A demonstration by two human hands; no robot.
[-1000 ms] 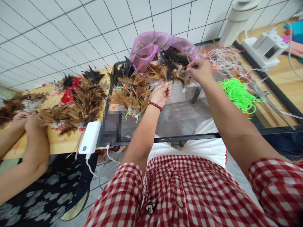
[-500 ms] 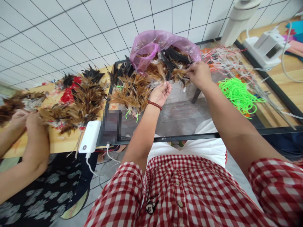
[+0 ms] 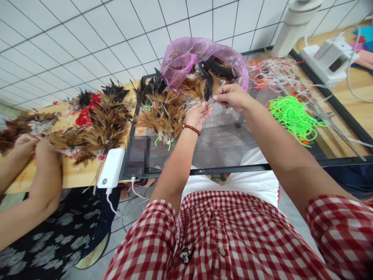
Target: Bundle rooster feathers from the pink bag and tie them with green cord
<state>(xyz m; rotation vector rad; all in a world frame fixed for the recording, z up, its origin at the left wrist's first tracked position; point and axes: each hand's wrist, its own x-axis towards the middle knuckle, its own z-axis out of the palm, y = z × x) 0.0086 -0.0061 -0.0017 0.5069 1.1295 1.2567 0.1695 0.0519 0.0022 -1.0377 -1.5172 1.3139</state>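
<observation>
My left hand (image 3: pixel 199 116), with a red bead bracelet at the wrist, is closed palm-up at the front edge of loose brown feathers (image 3: pixel 192 87). What its fingertips pinch is too small to make out. Just to the right, my right hand (image 3: pixel 233 97) pinches thumb and fingers together, close to the left fingertips. Anything between them cannot be told from the feathers behind. Brown and black feathers spill from a purple plastic bag (image 3: pixel 204 44) at the back. Left of my hands lies a bundle of brown feathers (image 3: pixel 166 111) with bright green ties.
Green cord (image 3: pixel 291 118) is heaped at right, beside tangled white and red strands (image 3: pixel 275 72). A white power bank (image 3: pixel 111 168) sits at the front left edge. Another person's hands (image 3: pixel 32 146) work among feathers at far left. A white cylinder (image 3: pixel 293 29) stands at the back.
My right hand has moved left from the feathers at the bag's right side, and its fingertips are now near my left hand. The left hand stays almost in place.
</observation>
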